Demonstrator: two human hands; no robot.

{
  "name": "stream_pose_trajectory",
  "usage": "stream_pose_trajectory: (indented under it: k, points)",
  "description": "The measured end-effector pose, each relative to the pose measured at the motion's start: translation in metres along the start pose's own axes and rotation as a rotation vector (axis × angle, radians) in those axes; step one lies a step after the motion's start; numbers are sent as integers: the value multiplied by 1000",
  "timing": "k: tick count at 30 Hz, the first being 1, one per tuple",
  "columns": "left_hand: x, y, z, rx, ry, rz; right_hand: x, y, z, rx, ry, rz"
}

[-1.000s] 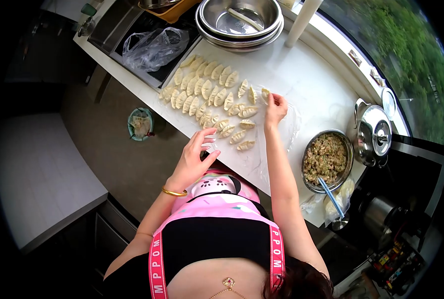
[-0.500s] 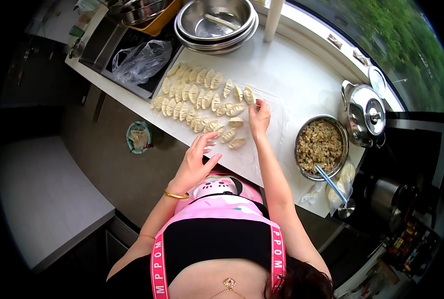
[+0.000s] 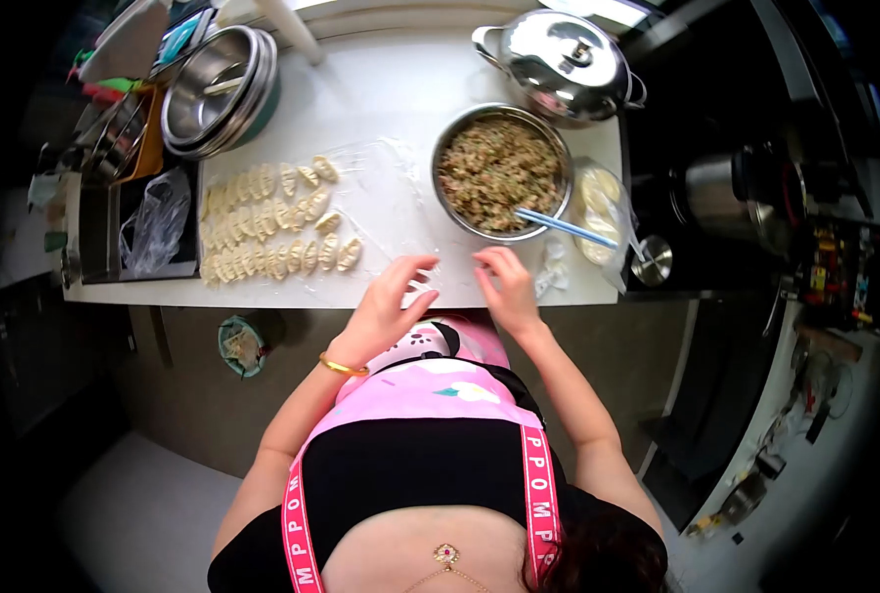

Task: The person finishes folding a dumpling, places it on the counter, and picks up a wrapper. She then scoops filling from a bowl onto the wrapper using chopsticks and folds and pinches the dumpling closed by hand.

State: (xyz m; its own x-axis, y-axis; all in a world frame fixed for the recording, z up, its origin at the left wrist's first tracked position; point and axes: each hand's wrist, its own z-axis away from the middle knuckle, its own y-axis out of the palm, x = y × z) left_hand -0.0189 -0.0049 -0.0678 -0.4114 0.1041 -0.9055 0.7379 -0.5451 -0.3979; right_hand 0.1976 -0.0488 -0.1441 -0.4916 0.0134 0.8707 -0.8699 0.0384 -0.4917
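Note:
My left hand (image 3: pixel 391 298) is over the counter's front edge, fingers apart and holding nothing. To its right is my right hand (image 3: pixel 505 287), also open, with thumb and fingers apart just below the steel bowl. Pleated dumplings (image 3: pixel 262 259) lie in rows on clear film at the left. The steel bowl (image 3: pixel 440 188) holds a minced filling (image 3: pixel 499 173), and blue chopsticks (image 3: pixel 564 226) rest in it. Right of the bowl is a clear plastic bag (image 3: pixel 598 212) with pale dough pieces inside.
A lidded steel pot (image 3: pixel 569 64) stands behind the bowl. Stacked metal bowls (image 3: pixel 220 94) are at the back left, beside a sink holding a plastic bag (image 3: pixel 155 222). A small bin (image 3: pixel 242 346) is on the floor. A stove with a pot (image 3: pixel 722 193) is at the right.
My right hand has left the dumpling at the end of the back row and moved right, to below the filling bowl. The view has turned toward the right.

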Motion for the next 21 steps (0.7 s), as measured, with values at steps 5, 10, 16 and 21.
stream_pose_trajectory:
  k: [5,10,16,21]
  points:
    - [9,97,-44,232,100,23,-66,-74,67,-283,299,144]
    - [24,194,-100,71,240,-316,-113,-92,85,-387,403,151]
    - [54,243,-140,37,204,-522,-126,-98,82,-323,359,119]
    - [54,238,-148,50,120,-593,-100,-125,76,-505,313,31]
